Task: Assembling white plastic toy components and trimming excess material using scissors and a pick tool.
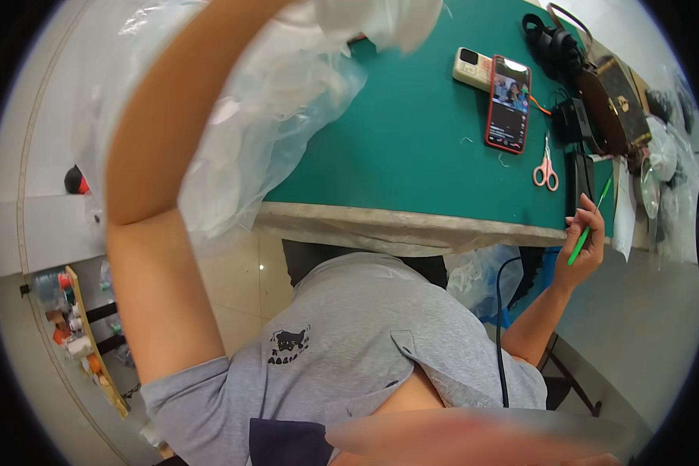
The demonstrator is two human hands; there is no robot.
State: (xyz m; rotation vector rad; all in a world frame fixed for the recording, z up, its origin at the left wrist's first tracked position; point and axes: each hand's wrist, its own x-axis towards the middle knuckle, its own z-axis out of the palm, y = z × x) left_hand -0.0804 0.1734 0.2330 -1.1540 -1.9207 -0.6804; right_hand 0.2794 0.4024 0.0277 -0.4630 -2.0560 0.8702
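Note:
Between the fingers and palm of my right hand (589,238) rests a slim green pen-like tool (575,250), its thin tip pointing up and away. That hand is at the table's right front corner, beside a black oblong object (579,180) with a cable. My left forearm (175,132) reaches up to the far left, and its hand passes beyond the upper edge of the picture. Near that wrist, a white soft-looking thing (396,22) is smeared by motion. Below the forearm spreads a large clear plastic bag (287,116) with white pieces inside.
On the green tabletop (388,147) lie a red-edged phone (509,105) showing a video, a cream box-shaped device (472,68) and pink-handled scissors (546,172). Black headphones (553,45) and a brown bag (623,101) crowd the right side. A black cable (500,311) hangs across my shirt.

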